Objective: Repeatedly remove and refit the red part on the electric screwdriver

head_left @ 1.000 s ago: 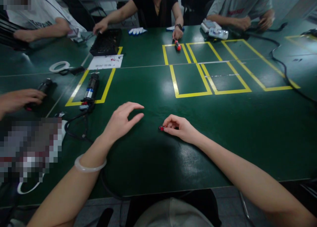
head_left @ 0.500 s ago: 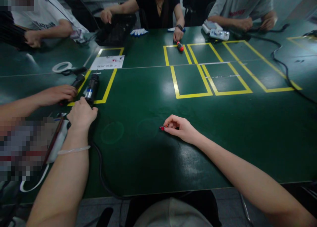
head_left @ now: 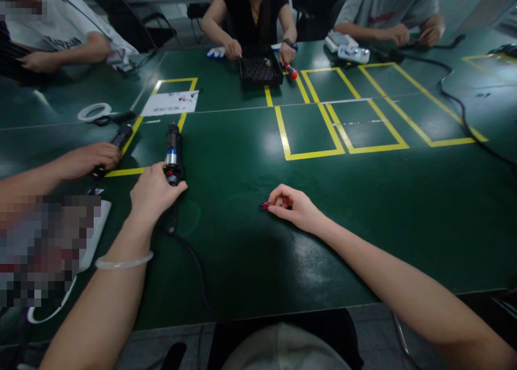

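Note:
My left hand (head_left: 153, 195) is closed around the lower end of a black corded electric screwdriver (head_left: 173, 146) with a silver and blue band. Its tip points away from me, and a black cable (head_left: 191, 251) trails from it toward the table's near edge. Further right, my right hand (head_left: 298, 207) rests low over the table in a pinch. Between thumb and fingers it holds a small red-and-black piece (head_left: 264, 205), partly hidden by the fingers; its kind is too small to make out.
Left of me, a co-worker's hand (head_left: 91, 157) grips a similar black tool (head_left: 121, 137). A printed sheet (head_left: 172, 103) and a tape roll (head_left: 94, 112) lie beyond. Across the green table, a person holds a black tray (head_left: 260, 79) beside a red-handled tool (head_left: 291, 72). Yellow tape (head_left: 315, 155) marks rectangles.
My left hand has moved right with the electric screwdriver, away from the co-worker's tool. My right hand stays put. The person opposite has brought the black tray from the left to the middle.

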A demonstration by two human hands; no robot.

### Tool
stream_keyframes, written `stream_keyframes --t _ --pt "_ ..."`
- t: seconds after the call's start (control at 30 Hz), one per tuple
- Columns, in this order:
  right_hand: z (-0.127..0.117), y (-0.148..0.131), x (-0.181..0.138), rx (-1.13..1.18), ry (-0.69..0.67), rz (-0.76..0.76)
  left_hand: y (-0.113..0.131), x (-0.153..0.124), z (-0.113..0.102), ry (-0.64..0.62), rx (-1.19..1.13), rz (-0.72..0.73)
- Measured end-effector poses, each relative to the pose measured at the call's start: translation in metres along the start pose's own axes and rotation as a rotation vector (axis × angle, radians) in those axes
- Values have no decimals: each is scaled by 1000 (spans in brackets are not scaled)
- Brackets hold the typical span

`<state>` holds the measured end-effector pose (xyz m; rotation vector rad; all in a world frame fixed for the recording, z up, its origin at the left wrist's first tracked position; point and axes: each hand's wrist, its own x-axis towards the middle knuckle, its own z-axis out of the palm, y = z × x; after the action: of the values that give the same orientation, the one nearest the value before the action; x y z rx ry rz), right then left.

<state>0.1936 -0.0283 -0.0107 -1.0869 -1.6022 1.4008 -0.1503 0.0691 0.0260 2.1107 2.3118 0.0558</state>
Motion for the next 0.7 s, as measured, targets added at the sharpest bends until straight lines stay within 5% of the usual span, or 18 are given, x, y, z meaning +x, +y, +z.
stream_keyframes --t 0.4,0.7 --pt "-2 -3 -1 -257 76 -113 103 -76 12 18 -172 519" --pt "-3 -1 -2 -453 26 -242 121 -103 12 -32 -270 671"
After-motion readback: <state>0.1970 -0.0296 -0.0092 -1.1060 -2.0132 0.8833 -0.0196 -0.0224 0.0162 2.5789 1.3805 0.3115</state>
